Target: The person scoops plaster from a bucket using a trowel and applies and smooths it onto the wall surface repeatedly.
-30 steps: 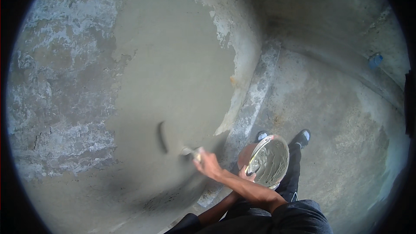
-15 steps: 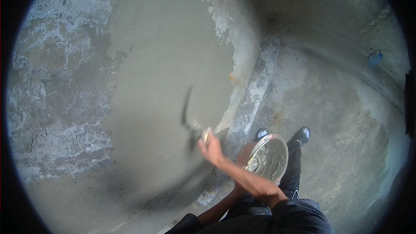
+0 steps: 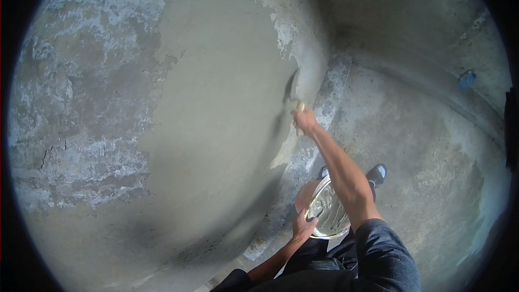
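My right hand (image 3: 305,120) is closed round the pale handle of a trowel (image 3: 292,85), whose dark, thin-looking blade is at the right edge of the smooth grey plaster patch (image 3: 216,81) on the wall. Whether the blade touches the surface is hard to tell. Low in front of my body, my left hand (image 3: 303,227) grips the near-left rim of a pinkish bucket (image 3: 306,193). Wet grey plaster (image 3: 331,211) coats the bucket's inside. A small dark shape shows by the left thumb, too small to name. My right forearm passes over the bucket's right side.
Rough, flaking wall (image 3: 86,103) lies left of the patch. A pale concrete ledge (image 3: 324,108) runs along the wall's foot. My shoes (image 3: 377,173) stand on the concrete floor (image 3: 411,146). A blue plastic piece (image 3: 466,79) is at the far right.
My right hand has carried the trowel up and to the right, from the patch's lower middle to its right edge. The left hand on the bucket rim now shows plainly.
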`<state>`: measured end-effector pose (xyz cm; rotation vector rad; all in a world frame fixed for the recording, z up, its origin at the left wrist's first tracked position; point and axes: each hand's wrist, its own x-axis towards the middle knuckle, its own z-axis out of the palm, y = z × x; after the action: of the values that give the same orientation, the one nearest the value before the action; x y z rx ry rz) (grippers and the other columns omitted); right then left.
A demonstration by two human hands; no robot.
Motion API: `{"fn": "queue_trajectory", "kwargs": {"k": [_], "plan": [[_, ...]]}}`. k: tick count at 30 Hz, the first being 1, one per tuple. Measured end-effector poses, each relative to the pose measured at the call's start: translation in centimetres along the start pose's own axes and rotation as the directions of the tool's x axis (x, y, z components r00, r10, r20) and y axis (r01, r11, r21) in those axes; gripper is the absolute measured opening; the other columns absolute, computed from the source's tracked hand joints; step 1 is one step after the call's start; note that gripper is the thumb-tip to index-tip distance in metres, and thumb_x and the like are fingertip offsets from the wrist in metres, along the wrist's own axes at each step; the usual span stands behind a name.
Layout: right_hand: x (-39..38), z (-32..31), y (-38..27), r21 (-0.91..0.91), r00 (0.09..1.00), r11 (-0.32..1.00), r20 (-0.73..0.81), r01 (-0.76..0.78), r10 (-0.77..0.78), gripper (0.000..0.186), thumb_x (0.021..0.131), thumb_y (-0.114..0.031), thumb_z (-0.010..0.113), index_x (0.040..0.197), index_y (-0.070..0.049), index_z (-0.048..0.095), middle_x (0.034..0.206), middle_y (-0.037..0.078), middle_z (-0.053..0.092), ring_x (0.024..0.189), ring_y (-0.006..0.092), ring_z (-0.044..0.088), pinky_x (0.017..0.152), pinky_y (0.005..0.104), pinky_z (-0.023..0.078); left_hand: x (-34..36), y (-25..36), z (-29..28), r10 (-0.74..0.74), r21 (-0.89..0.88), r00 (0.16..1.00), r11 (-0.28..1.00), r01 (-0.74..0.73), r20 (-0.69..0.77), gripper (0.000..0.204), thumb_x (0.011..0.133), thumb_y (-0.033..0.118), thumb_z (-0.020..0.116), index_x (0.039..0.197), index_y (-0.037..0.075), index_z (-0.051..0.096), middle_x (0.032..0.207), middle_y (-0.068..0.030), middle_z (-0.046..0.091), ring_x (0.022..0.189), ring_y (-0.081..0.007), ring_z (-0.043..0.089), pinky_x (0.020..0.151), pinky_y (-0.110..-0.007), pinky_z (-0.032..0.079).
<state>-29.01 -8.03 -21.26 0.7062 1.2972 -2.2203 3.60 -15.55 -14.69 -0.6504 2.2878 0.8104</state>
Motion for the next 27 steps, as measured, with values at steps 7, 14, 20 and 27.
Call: {"fn": "queue_trajectory", "kwargs": {"k": [7, 14, 20, 27], "plan": [[-6.2, 6.6, -9.7, -0.058, 0.962, 0.961, 0.061, 0.271, -0.267, 0.035, 0.082, -0.008, 0.053, 0.111, 0.008, 0.042, 0.067, 0.009, 0.055, 0.049, 0.0158, 0.053, 0.044, 0.0316, 0.044, -0.6, 1.3, -1.4, -0.083, -0.001, 0.990, 0.997, 0.083, 0.117, 0.066, 0.068, 0.030, 0.066, 0.120, -0.007, 0.050, 0.111, -0.0282, 0.058, 0.105, -0.0395, 0.056, 0.092, -0.039, 0.044], [-16.7, 6.3, -17.2, -0.246, 0.863, 0.838, 0.287, 0.487, -0.417, 0.046, 0.082, -0.013, 0.054, 0.118, 0.010, 0.038, 0.066, 0.009, 0.054, 0.050, 0.0161, 0.054, 0.048, 0.0302, 0.045, 0.9, 3.4, -2.0, 0.145, -0.048, 0.981, 0.987, -0.152, -0.126, 0.079, 0.064, 0.030, 0.072, 0.126, -0.011, 0.044, 0.120, -0.0263, 0.054, 0.113, -0.0336, 0.053, 0.097, -0.036, 0.041], [-28.2, -0.6, -14.2, -0.060, 0.960, 0.970, 0.168, 0.236, -0.223, 0.028, 0.091, -0.031, 0.054, 0.097, -0.004, 0.049, 0.064, -0.001, 0.047, 0.050, 0.0096, 0.046, 0.044, 0.0257, 0.038, -0.3, 6.1, -5.1, 0.151, -0.145, 0.977, 0.974, -0.173, -0.151, 0.073, 0.066, 0.023, 0.074, 0.127, -0.005, 0.046, 0.117, -0.0216, 0.057, 0.111, -0.0296, 0.055, 0.095, -0.035, 0.042], [-42.0, -17.0, -4.7, -0.333, 0.949, 0.939, -0.260, 0.086, -0.180, 0.028, 0.093, -0.031, 0.047, 0.091, -0.003, 0.049, 0.062, 0.005, 0.048, 0.049, 0.0148, 0.049, 0.045, 0.0293, 0.041, -3.1, 12.2, -10.1, 0.460, -0.164, 0.853, 0.848, -0.504, -0.244, 0.055, 0.067, 0.013, 0.070, 0.119, 0.003, 0.054, 0.107, -0.0135, 0.063, 0.099, -0.0215, 0.060, 0.086, -0.033, 0.047]]}}
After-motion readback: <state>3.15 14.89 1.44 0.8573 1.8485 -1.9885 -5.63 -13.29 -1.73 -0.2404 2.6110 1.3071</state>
